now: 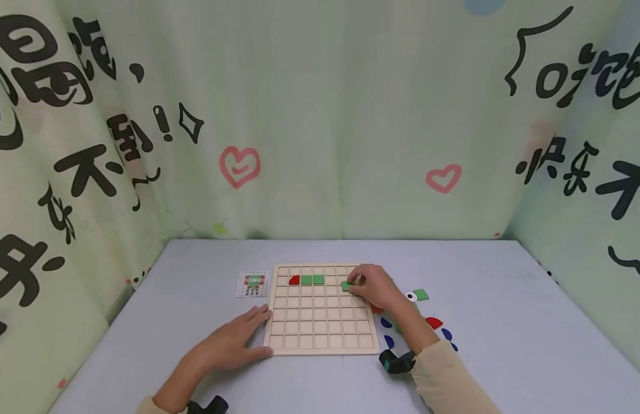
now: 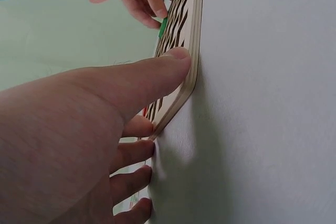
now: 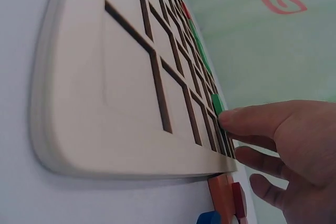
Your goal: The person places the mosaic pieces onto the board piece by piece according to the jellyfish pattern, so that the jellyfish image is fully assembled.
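A wooden grid board [image 1: 321, 328] with square cells lies on the table. My right hand [image 1: 378, 288] is over its upper right part, pinching a green square tile [image 1: 345, 286] between thumb and fingers. In the right wrist view that green tile [image 3: 217, 103] is tilted close over the grid. Along the top row sit a red curved piece [image 1: 295, 280] and two green squares [image 1: 312, 280], side by side. My left hand [image 1: 232, 343] rests at the board's left edge, fingers spread. Its thumb [image 2: 176, 61] lies on the rim in the left wrist view.
Beside the board's upper left corner lies a small pattern card [image 1: 245, 291] with a green and red figure. Right of the board are scattered loose pieces: an eye disc [image 1: 411, 296], a green square [image 1: 421, 294], a red piece [image 1: 434, 323] and several blue ones [image 1: 389, 341].
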The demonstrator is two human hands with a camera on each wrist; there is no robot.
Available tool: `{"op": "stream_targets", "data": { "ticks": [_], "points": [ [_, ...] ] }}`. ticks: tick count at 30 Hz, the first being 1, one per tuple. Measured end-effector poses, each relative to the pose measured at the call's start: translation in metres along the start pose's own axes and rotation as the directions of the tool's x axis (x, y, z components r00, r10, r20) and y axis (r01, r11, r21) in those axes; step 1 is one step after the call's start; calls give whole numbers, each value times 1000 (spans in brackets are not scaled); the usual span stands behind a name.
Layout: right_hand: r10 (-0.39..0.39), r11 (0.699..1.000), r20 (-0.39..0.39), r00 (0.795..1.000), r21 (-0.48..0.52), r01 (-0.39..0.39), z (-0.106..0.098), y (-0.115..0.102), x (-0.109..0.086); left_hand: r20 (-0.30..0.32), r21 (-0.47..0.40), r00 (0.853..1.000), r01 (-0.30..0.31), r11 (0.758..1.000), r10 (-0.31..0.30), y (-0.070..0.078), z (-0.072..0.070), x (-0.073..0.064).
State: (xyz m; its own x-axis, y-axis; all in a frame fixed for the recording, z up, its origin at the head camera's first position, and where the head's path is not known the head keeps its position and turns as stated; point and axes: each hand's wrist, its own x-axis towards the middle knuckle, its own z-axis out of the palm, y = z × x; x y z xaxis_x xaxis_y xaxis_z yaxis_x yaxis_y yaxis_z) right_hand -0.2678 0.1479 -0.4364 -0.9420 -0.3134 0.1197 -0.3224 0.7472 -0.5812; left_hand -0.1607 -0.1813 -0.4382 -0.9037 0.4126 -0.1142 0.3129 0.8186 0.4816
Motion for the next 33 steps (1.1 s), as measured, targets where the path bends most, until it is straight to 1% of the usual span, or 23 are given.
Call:
{"op": "stream_targets", "data": {
  "ticks": [3, 7, 10, 15, 19, 26, 33],
  "points": [
    [2, 1000, 11, 1000, -12, -2, -1, 0, 0, 0, 5, 1000, 6, 1000, -6, 0, 1, 1],
    [-24, 1000, -4, 1000, -15, 24, 1, 0, 2, 1, 4, 1000, 13, 1000, -14, 1, 1, 2],
    [-32, 999, -19, 999, 15, 32, 4, 1, 4, 7, 5, 1000, 22, 1000, -22, 1, 0, 2],
    [-16, 996, -24, 1000, 87, 18, 9, 1, 8, 15, 3, 1000, 27, 1000, -27, 1, 0, 3],
    [-3, 993, -20, 1000, 116, 5, 12, -2, 10, 17, 5, 999, 35, 999, -35, 1, 0, 3],
    [20, 993, -34, 999, 120, -16, 18, -8, 14, 8, 8, 1000, 22, 1000, -22, -2, 1, 2],
    [59, 994, -65, 996, 100, -53, 24, -12, 17, 10, 4, 999, 39, 999, -39, -1, -1, 1]
  ]
}}
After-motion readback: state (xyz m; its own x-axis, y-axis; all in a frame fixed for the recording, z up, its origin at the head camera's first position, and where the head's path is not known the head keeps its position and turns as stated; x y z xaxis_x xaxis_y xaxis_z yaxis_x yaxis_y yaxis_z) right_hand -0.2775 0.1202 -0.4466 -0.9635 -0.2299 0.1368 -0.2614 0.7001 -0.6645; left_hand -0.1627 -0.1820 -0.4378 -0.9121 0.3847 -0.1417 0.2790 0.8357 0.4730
